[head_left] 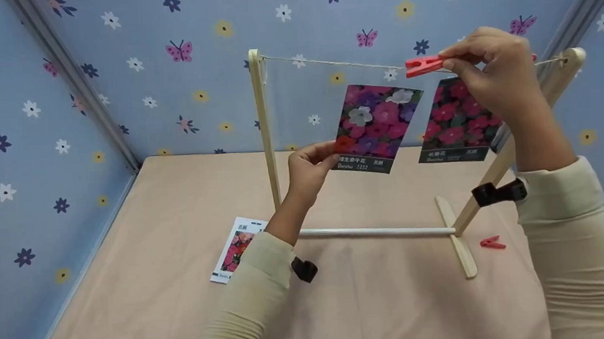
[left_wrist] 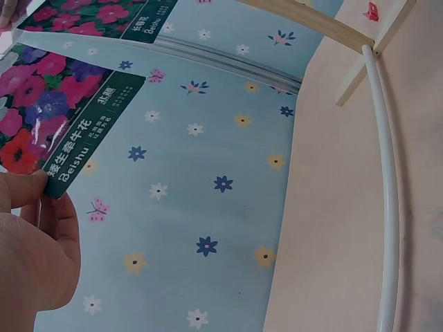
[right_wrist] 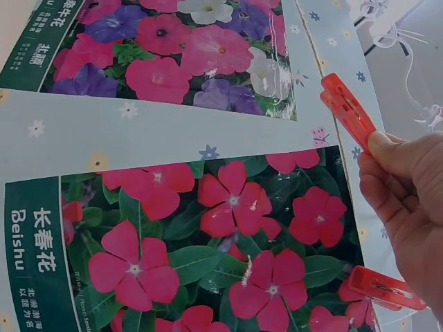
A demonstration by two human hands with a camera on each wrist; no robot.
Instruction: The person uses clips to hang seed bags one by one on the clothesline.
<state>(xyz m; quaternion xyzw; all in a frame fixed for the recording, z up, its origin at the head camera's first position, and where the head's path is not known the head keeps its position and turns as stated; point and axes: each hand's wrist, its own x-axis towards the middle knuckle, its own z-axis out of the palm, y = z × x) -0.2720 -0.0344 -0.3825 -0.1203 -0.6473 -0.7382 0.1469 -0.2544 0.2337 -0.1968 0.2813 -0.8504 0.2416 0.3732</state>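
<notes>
My left hand (head_left: 310, 171) pinches the lower left corner of a seed packet (head_left: 376, 124) with purple, pink and white flowers, held up just below the string (head_left: 337, 63). Between thumb and fingers my right hand (head_left: 502, 73) grips a red clothespin (head_left: 425, 65) at the string, to the upper right of that packet. A second seed packet (right_wrist: 228, 242) with pink flowers hangs from the string, fastened by another red clothespin (right_wrist: 385, 288). In the head view my right hand hides that packet's upper right part.
The string runs between two wooden posts (head_left: 264, 129) joined below by a white rod (head_left: 375, 232). Another flower packet (head_left: 237, 248) lies on the table (head_left: 166, 200), partly behind my left forearm. A loose red clothespin (head_left: 492, 243) lies near the right wooden foot (head_left: 465, 259).
</notes>
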